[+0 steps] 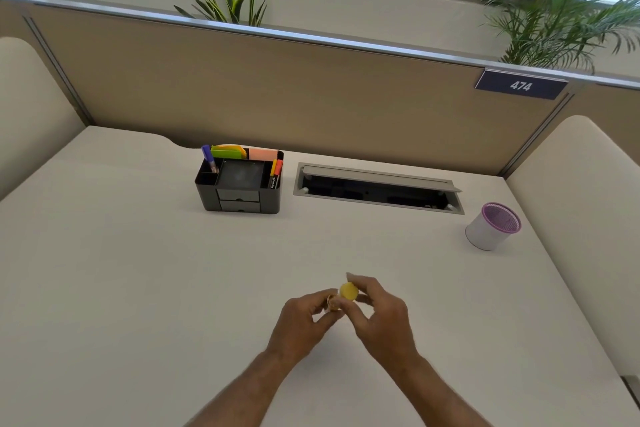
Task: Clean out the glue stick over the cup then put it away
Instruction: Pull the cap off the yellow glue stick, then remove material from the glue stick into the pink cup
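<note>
Both hands meet low over the tabletop (138, 253), well apart from the white cup (485, 232) with the purple mesh rim: left hand (304, 319) pinched shut on the glue stick (333, 303) body, right hand (377, 312) closed on its yellow cap (348, 291). Step looks like uncapping, though blur hides whether the cap is fully off. Next: carry the opened stick over to the cup; the desk organizer (242, 194), left of the cup, likely takes it afterwards.
</note>
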Motion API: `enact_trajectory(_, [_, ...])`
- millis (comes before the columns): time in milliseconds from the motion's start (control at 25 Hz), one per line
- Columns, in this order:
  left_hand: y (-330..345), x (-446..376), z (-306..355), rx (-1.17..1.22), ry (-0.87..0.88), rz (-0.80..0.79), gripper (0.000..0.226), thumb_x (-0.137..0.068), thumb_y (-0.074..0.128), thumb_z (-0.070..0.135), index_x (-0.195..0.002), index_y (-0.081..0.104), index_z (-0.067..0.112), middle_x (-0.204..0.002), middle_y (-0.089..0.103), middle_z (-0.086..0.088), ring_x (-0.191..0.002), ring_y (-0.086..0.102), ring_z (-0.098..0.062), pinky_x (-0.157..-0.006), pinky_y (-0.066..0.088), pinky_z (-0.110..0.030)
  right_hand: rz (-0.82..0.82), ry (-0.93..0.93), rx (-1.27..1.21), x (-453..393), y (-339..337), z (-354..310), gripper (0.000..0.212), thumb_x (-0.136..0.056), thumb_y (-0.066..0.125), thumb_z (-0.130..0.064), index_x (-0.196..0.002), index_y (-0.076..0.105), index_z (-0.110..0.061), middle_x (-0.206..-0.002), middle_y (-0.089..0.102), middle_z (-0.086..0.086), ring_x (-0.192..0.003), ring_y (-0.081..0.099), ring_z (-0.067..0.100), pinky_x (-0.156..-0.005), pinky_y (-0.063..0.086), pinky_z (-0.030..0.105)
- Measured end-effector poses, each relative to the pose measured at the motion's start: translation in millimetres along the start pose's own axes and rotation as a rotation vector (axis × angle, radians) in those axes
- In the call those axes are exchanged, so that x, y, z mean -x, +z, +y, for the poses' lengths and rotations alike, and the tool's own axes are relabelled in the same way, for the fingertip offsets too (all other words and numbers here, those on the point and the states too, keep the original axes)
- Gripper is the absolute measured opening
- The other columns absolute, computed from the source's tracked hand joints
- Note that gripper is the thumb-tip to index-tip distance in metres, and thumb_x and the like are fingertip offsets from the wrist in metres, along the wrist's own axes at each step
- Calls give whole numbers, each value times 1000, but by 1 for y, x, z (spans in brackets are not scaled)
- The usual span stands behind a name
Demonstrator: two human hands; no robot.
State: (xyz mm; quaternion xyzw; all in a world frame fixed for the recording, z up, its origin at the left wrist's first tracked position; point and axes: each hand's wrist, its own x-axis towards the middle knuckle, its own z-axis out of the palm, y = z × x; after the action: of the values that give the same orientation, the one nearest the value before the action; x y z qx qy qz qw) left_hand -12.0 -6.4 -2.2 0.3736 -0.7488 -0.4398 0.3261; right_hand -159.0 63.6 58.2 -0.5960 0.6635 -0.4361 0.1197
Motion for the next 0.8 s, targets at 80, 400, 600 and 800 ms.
enact_trajectory(80, [-1, 0, -5, -16, -31, 21, 34, -83, 77, 31, -115, 67, 37, -104, 72, 27, -96, 69, -5, -86, 58, -30, 87, -27, -31, -2, 0, 4, 37, -81, 80, -23, -115, 68, -13, -105, 75, -5, -94, 71, 2, -82, 56, 15])
enact_trajectory(400, [-10, 2, -20, -72, -104, 76, 39, -79, 81, 29, -111, 63, 41, -95, 63, 46, -92, 67, 2, -84, 56, -20, -127, 143, 254, 5, 17, 32, 38, -79, 80, -16, -116, 71, -16, -97, 67, 0, -88, 63, 18, -76, 57, 30])
enact_trajectory(600, [-9, 3, -26, -85, -126, 76, 35, -78, 82, 31, -109, 66, 37, -89, 66, 37, -89, 68, -2, -82, 57, -22, -385, 314, 400, 3, 28, 41, 41, -76, 78, -47, -103, 65, -19, -95, 67, -1, -88, 57, 16, -75, 46, 26])
enact_trajectory(800, [-6, 5, -25, -74, -120, 31, 33, -80, 80, 32, -108, 65, 39, -94, 70, 30, -93, 66, -1, -84, 56, -22, -591, 276, 563, 3, 41, 48, 52, -75, 71, -58, -98, 69, -11, -96, 63, 5, -90, 54, 19, -72, 45, 31])
